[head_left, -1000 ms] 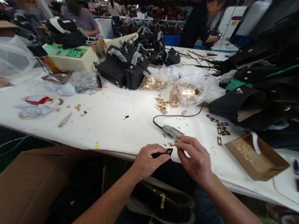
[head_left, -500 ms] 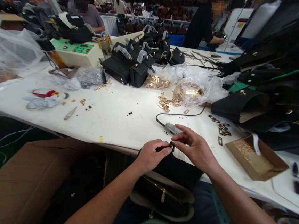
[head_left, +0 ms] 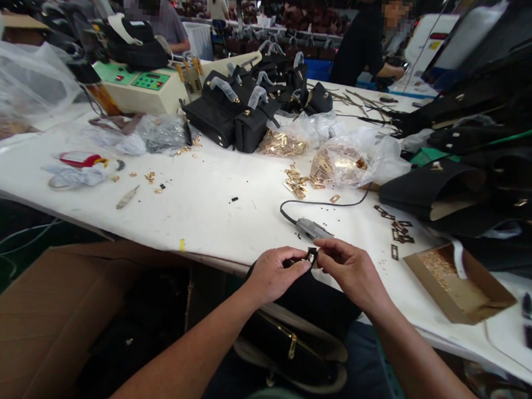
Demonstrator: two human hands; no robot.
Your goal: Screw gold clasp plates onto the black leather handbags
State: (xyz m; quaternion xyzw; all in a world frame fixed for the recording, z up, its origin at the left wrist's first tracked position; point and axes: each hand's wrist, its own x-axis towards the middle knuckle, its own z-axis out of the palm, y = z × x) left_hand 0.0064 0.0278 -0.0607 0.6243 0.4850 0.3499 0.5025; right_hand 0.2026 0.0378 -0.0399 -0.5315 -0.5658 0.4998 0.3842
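Observation:
A black handbag rests on my lap at the table edge, its gold zip pull showing inside the open mouth. My left hand is closed on the edge of its flap, thumb and fingers pinched together. Between the two hands stands a small dark rectangular metal frame at the flap's edge. My right hand pinches this frame from the right with thumb and forefinger. Just beyond my fingers lies a grey corded electric screwdriver. How the frame sits on the flap is partly hidden by fingertips.
Dark frames lie to the right beside a cardboard box of small gold pieces. Plastic bags of gold fittings sit farther back. Black handbags stand behind, and a co-worker is across the table.
The small frame between my fingers has turned more upright, and its opening faces me more. My right hand has shifted slightly down and right. The view has moved a little.

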